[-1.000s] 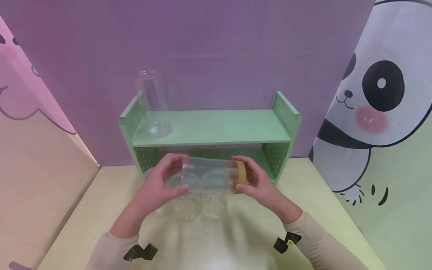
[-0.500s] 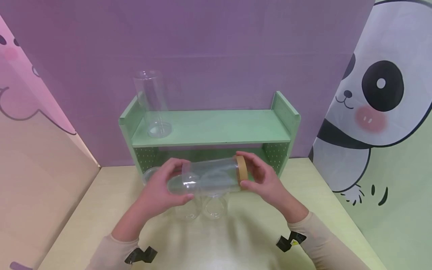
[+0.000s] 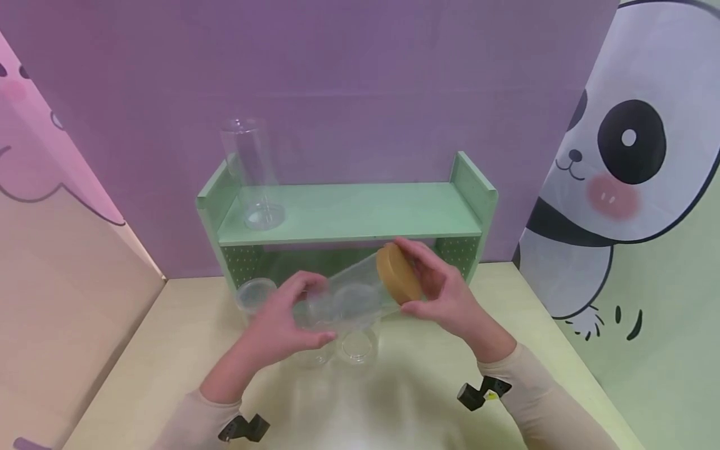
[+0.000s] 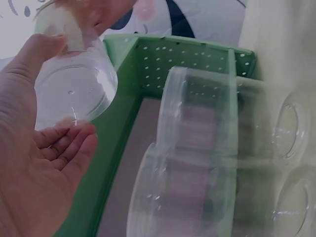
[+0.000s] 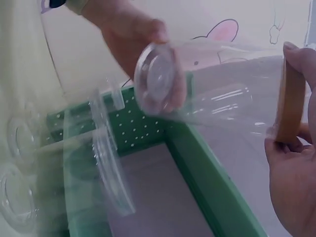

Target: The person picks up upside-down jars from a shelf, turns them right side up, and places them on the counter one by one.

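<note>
A clear cylindrical jar with a yellow-brown lid is held between both hands above the table, tilted with its lid end higher. My right hand grips it at the lid, thumb below and fingers over the top edge. At the lower end, my left hand holds the base between thumb and fingers. Partly hidden by that jar and the left hand, several clear jars stand on the table; one of these jars shows below the held one, another open-topped jar to the left.
Behind the hands stands a green two-level shelf with dotted side panels. A tall clear cylinder stands on its upper level at the left. Purple backdrop and decorated side walls enclose the pale table.
The jar has gone from nearly level to tilted, its lid end rising and turning toward the head camera. My left hand has shifted slightly right, uncovering more of the left standing jar.
</note>
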`<state>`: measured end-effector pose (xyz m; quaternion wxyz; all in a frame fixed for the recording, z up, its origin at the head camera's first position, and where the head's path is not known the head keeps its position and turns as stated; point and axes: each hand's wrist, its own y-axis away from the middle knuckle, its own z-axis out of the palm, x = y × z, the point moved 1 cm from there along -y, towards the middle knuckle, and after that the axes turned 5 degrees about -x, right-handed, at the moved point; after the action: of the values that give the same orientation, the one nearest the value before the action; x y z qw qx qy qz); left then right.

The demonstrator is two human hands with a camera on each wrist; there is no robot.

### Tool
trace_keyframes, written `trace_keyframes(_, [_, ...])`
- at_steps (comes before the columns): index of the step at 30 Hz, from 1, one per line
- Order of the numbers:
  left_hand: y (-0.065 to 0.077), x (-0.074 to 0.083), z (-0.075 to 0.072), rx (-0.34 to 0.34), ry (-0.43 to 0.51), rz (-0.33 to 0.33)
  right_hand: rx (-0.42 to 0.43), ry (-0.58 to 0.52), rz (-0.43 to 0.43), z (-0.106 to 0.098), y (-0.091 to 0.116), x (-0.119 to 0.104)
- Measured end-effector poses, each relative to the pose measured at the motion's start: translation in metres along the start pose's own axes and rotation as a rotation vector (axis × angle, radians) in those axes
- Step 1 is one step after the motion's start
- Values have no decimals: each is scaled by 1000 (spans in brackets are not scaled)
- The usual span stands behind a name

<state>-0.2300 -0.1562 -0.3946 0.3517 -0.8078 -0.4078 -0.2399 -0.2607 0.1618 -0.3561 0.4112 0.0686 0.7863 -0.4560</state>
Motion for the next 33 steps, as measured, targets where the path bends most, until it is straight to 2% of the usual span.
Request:
trace_keyframes(8, [-1, 2, 23, -38, -27, 37, -23, -19, 62, 10, -12, -8])
trace_keyframes(13, [-3, 3, 36, -108, 70, 17, -39, -49, 115, 20, -22, -10])
trace_keyframes(17, [-6, 4, 45, -141, 111, 38, -39, -44, 164, 29, -28, -10])
trace_keyframes(22, [-7, 4, 50, -144, 114, 55, -17, -44, 201, 33, -29, -9])
trace_keyframes(33, [-8, 3, 52, -150, 116, 33, -13, -17, 195, 31, -25, -6])
